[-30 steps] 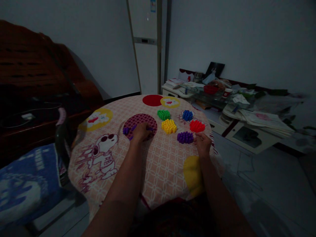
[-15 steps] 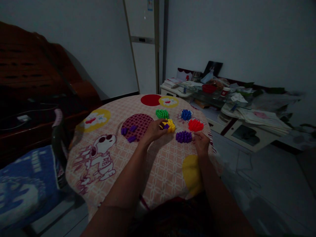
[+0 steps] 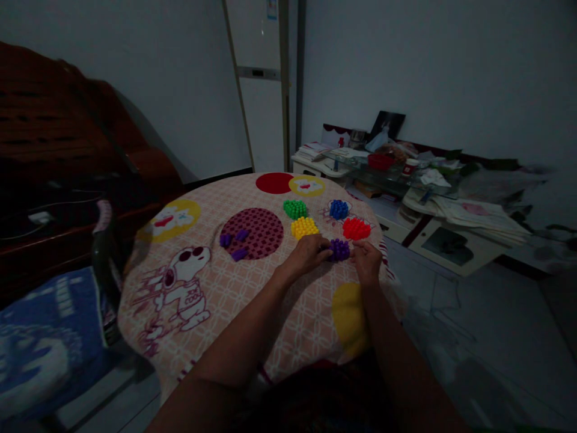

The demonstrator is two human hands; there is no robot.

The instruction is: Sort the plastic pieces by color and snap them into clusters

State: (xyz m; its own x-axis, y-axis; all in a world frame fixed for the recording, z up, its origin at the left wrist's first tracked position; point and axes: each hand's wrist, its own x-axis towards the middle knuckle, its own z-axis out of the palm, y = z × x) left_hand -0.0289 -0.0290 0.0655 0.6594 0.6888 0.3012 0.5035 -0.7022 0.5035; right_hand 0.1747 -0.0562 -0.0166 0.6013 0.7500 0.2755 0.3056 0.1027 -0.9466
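Note:
A block of small purple pegs, packed in rows with rounded tops, stands on the cloth near the table's right side. My left hand is at its left end, fingers closed on a small purple peg piece mostly hidden by the fingers. At the right end, my right hand has thumb and forefinger pressed against the block. Beyond it are similar groups of yellow pegs, red pegs, blue pegs and green pegs. Three loose purple pieces lie on the cloth's dark round patch.
The round table wears a patterned pink tablecloth. Behind on the right stands a cluttered glass-topped cabinet with papers and a red bowl. A wooden bench and a chair with a blue cover are at the left.
My left hand has moved right and toward me, from beside the yellow pegs to the left end of the purple block, bringing a purple piece. My right hand has stayed almost still.

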